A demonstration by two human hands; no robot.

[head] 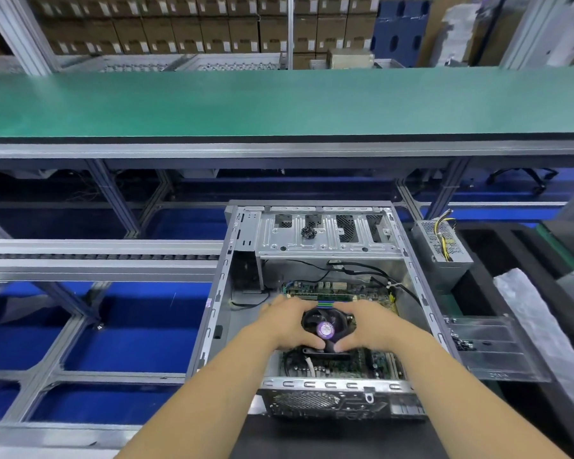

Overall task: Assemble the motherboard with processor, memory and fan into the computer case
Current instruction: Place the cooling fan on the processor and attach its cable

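My left hand (287, 321) and right hand (367, 324) grip the fan (323, 327) from either side, atop the motherboard (338, 361) inside the open computer case (212, 313); I should lower it level, keeping the case's loose cables (362, 270) clear.

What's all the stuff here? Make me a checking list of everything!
Surface: green conveyor belt beyond the case, bare.
Job's things: open computer case with motherboard inside; cooler fan on the board.
Clutter: power supply right of the case; clear plastic tray; white plastic bag.
Grippers: left hand and right hand both grip the fan.
Cables: black wires inside the case; yellow wires on the power supply.
Surroundings: stacked cardboard boxes behind.
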